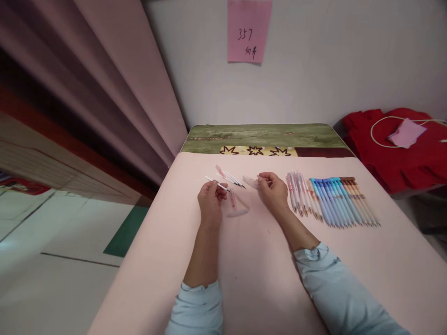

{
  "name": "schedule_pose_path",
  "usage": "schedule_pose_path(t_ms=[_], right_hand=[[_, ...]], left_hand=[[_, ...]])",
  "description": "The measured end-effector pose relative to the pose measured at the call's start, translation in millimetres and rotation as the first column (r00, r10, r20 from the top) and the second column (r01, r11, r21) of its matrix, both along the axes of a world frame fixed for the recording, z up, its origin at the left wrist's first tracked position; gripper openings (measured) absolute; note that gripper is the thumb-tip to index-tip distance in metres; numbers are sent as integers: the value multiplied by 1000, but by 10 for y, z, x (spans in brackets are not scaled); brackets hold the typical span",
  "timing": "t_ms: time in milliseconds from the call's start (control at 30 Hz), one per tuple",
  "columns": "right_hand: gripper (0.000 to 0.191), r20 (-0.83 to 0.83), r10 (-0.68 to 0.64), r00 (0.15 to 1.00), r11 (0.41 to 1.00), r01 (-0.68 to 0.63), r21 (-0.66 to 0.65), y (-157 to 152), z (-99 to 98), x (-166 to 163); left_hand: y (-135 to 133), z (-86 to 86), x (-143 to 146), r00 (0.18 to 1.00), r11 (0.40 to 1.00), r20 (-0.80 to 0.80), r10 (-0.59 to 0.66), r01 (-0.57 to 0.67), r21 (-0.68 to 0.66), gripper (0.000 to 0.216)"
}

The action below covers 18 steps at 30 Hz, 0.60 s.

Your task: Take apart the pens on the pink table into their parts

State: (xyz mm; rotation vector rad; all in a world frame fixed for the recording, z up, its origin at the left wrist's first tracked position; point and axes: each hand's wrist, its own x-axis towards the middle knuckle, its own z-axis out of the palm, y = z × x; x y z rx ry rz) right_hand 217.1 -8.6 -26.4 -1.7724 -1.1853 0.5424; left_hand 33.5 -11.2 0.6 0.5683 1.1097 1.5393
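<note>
My left hand (210,200) is closed in a pinch on a thin white pen refill (217,184) that sticks out to the left and right of the fingers. My right hand (273,190) is closed on a clear pen barrel (250,182) pointing left. Between and just beyond the hands lie loose pen parts (230,178), and a pink pen piece with a clear tube (236,206) rests near my left hand. Both forearms in light blue sleeves rest over the pink table (258,279).
A row of several assembled pens (331,199), pink, blue and tan, lies to the right of my right hand. A green patterned cloth (265,137) covers the table's far end. Red fabric with a white cord (398,139) sits at right. A pink note (248,30) hangs on the wall.
</note>
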Motion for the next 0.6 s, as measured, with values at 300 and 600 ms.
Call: schedule_pose_path(t_ms=[300,600], right_hand=[[22,133,70,989,996,-61,-69,-35,91,-23],[22,153,84,985,996,-77,-51,-29,91,-20]], left_hand=[[-5,4,6,1000,1000,-8,-5,5,-1,26],[-1,-12,5,1000,1000,-4,-15,15,9,27]])
